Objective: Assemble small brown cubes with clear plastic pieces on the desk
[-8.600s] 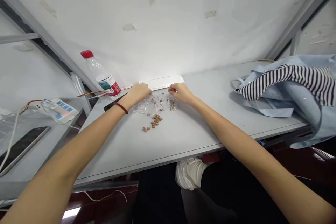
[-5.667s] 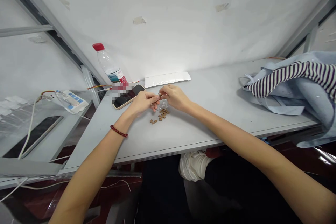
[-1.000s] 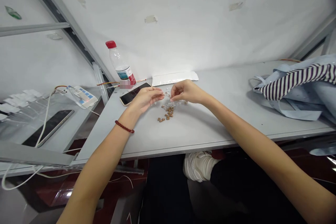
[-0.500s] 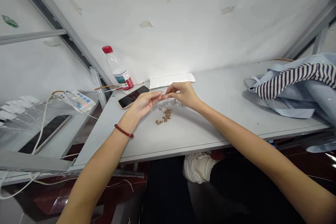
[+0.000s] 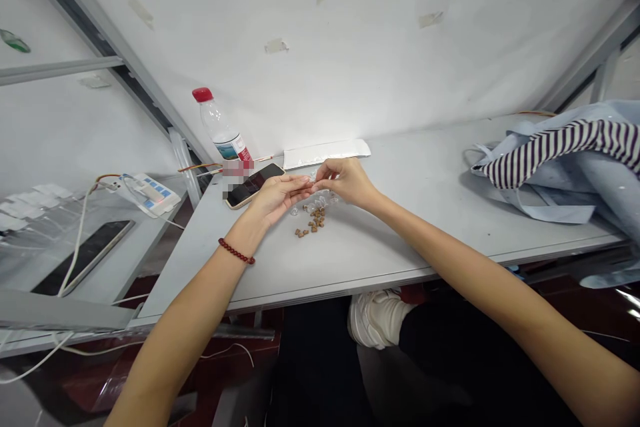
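Note:
My left hand (image 5: 278, 199) and my right hand (image 5: 347, 181) meet over the grey tabletop, their fingertips close together. Between them they pinch a small clear plastic piece (image 5: 313, 177), mostly covered by the fingers, so its exact kind does not show. Below the fingers lie several small transparent plastic pieces (image 5: 319, 203). A small pile of brown, kibble-like bits (image 5: 318, 219) is spread in front of these, nearer to me. One round clear piece (image 5: 294, 211) rests just under my left fingers.
Left of my hands lies a black-screened phone (image 5: 255, 185), with a red-capped bottle (image 5: 226, 133) behind it. A flat white packet (image 5: 327, 153) sits by the wall. Farther left is a power strip (image 5: 150, 195) with cables. A light-blue cloth with striped trim (image 5: 565, 160) covers the right side.
The view has shifted very slightly. Both hands stay together with small finger movements, and the round clear piece beneath the left fingers shows more plainly.

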`<state>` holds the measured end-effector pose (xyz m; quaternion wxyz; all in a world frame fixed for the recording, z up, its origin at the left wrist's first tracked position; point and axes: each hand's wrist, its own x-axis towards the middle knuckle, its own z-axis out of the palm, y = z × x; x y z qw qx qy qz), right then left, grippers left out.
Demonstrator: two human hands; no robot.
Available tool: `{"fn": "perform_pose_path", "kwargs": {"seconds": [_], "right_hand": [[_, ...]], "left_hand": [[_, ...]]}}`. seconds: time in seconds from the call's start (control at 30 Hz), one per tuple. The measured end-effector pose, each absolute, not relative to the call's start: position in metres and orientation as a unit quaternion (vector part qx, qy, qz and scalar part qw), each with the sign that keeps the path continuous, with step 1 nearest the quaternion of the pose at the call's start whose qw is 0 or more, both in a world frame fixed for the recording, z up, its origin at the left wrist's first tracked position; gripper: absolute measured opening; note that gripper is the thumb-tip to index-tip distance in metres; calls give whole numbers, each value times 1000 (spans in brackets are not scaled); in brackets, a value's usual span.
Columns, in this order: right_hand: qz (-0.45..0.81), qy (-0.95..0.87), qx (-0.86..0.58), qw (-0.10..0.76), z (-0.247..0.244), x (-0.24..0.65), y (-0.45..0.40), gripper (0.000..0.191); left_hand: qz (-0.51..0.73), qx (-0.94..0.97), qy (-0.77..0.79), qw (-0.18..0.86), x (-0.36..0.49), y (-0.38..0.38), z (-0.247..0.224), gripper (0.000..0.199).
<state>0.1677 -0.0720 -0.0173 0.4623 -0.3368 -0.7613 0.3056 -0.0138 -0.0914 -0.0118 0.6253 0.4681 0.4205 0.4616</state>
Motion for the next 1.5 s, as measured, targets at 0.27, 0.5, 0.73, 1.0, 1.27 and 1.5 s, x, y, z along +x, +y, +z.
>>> {"fn": "perform_pose_path", "kwargs": {"seconds": [0.27,0.5,0.73,1.0,1.27,1.5], "right_hand": [[453,-747,-288,392,-25,169,-74,14],[429,-753,-269,420,-31,162,-79,10],[232,-808,-365,400,-21,177,-62,6],[111,-865,-429,233,-22,184,-57,5],[238,-919,-274,150,-12,181,-65,15],[220,-930,-268,126,-24,175,-65,20]], "left_hand": [[448,493,433,607,-11,-94,-17,12],[453,520,439,576,-12,-95,-13,17],[237,714,605,260,-25,-92,4,15],[100,754,610,223,-40,-88,-4,13],[116,748,590,282,-38,-90,1,7],[128,749,564,322,-34,-93,3,7]]}}
